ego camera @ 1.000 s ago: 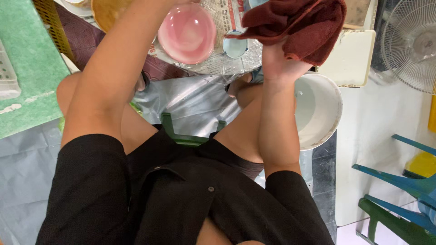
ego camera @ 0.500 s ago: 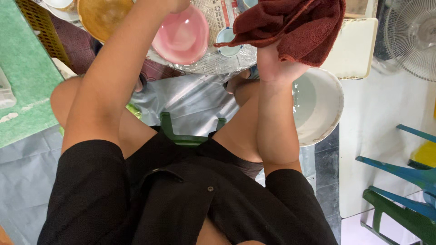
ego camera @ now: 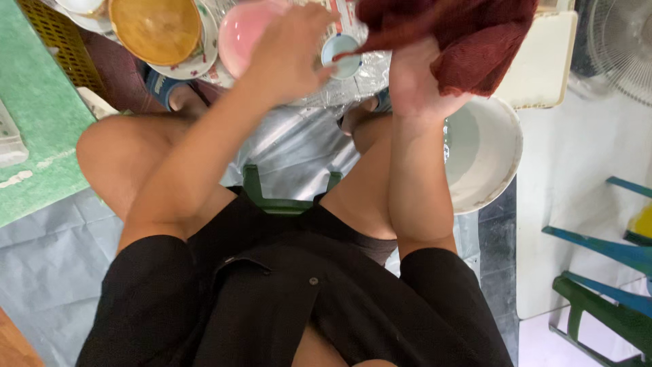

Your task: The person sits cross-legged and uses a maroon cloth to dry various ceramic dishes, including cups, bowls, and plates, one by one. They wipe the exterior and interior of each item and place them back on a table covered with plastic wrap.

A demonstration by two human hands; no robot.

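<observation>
Black cloth fills the bottom of your view: your own shirt and shorts, with both bare knees spread above it. Between your legs sits the edge of a green plastic stool [ego camera: 282, 197]. Under you lies grey-blue sheeting [ego camera: 47, 265] spread over the floor, running up to a green mat [ego camera: 37, 115] on your left. On your right, white floor shows beyond the sheet, and the legs of blue and green plastic chairs [ego camera: 604, 272] crowd the lower right corner, so that side is tight.

Just past your right knee stands a large white basin [ego camera: 492, 156], its rim touching the sheet's edge; your right forearm crosses in front of it. Your right hand [ego camera: 418, 85] is closed around a dark red cloth [ego camera: 468, 41], which hangs bunched above the basin. Your left hand [ego camera: 295, 51] has its fingers curled on the rim of a pink bowl [ego camera: 241, 37], held tilted near the top of the view; how firmly it grips I cannot tell, since the hand hides the bowl's near side. Between the two hands, a small pale blue cup [ego camera: 343, 54] sits on crinkled silver foil [ego camera: 339, 92].

Farther left, a yellow-brown bowl [ego camera: 156, 27] rests on patterned white plates [ego camera: 197, 64], next to a yellow slatted crate [ego camera: 58, 41]. Behind the red cloth lies a cream-coloured board [ego camera: 543, 61], and a white fan [ego camera: 621, 47] stands in the far right corner.
</observation>
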